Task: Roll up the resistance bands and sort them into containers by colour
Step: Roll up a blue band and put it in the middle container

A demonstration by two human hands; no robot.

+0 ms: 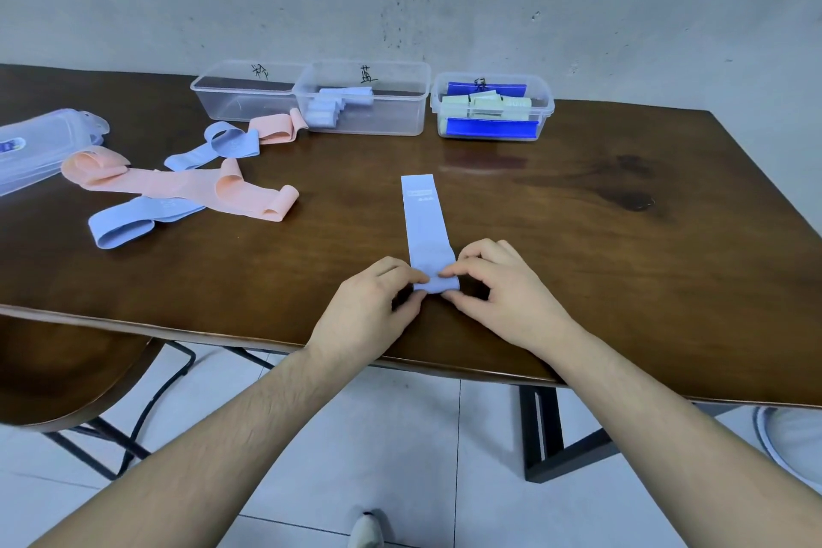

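Observation:
A light blue resistance band (425, 218) lies flat on the brown table (578, 236), running away from me. Its near end is curled into a small roll. My left hand (373, 303) and my right hand (498, 289) both pinch that roll from either side. Loose pink bands (178, 185) and blue bands (129, 225) lie in a heap at the left. At the back stand three clear containers: an empty left one (242, 96), a middle one (362, 102) holding rolled light blue bands, and a right one (491, 107) with pale green rolls.
A clear lidded box (40, 147) sits at the table's far left edge. A wooden chair (66, 374) stands below the table's front left. The wall runs behind the containers. A shoe (791, 440) shows on the tiled floor at right.

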